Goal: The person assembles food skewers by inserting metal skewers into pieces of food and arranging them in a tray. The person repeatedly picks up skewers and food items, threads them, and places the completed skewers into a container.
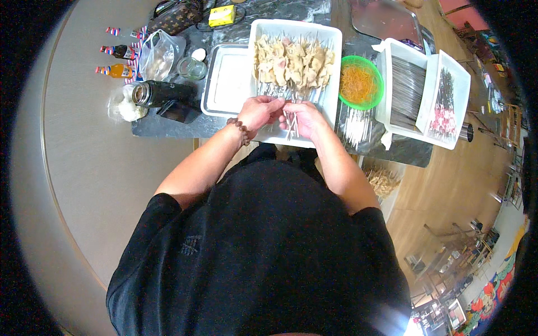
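A deep white tub [254, 33] stands in front of me, with pale tan food pieces [291, 61] threaded on thin skewers piled at its far end. The skewers' bare ends point toward me. Over the near part of the tub my two hands meet, fingertips closed. My left hand [261, 114], with a beaded bracelet at the wrist, pinches at the skewers from the left. In my right hand [305, 119] is a small bundle of skewers [292, 127], their ends showing below the fingers. The exact grip is partly hidden by the fingers.
Left of the tub lies a shallow white tray [208, 106], beside a glass jar [191, 69], a black thermos [168, 92] and several bottles [120, 70]. To the right are a green basket [380, 84] of orange strands and a white bin [406, 89] of metal skewers.
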Demonstrator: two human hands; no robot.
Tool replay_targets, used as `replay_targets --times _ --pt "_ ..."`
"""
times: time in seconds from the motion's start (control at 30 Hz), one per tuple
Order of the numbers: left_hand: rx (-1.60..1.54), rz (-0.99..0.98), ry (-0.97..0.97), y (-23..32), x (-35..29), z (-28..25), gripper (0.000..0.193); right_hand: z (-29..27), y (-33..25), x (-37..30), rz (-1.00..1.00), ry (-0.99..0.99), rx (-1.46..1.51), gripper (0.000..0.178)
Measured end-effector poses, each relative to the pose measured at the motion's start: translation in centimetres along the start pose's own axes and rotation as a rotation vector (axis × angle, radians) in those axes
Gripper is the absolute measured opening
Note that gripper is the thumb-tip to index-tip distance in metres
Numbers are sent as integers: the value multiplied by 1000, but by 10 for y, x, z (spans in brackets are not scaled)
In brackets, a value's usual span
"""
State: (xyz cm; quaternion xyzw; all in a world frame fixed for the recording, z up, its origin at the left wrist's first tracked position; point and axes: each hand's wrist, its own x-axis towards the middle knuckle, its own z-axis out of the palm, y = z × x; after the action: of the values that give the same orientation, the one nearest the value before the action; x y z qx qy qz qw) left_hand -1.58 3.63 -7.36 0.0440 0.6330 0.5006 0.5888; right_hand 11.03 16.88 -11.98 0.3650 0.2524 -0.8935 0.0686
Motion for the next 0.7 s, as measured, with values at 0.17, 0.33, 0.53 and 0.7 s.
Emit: replay_targets --times 0.17,0.33,0.53,0.7 --pt "-234 -123 -218 -15 29 15 32 -11 -3 -19 90 -79 -18 9" --pt "-408 -221 -628 -19 49 29 39 -14 -7 -28 86 -124 -108 11" --pt "-331 -163 -620 -24 71 32 35 -19 -11 -50 182 -103 -119 21" --pt "-290 -57 -477 -11 26 55 26 -35 12 -77 134 -242 -226 20"
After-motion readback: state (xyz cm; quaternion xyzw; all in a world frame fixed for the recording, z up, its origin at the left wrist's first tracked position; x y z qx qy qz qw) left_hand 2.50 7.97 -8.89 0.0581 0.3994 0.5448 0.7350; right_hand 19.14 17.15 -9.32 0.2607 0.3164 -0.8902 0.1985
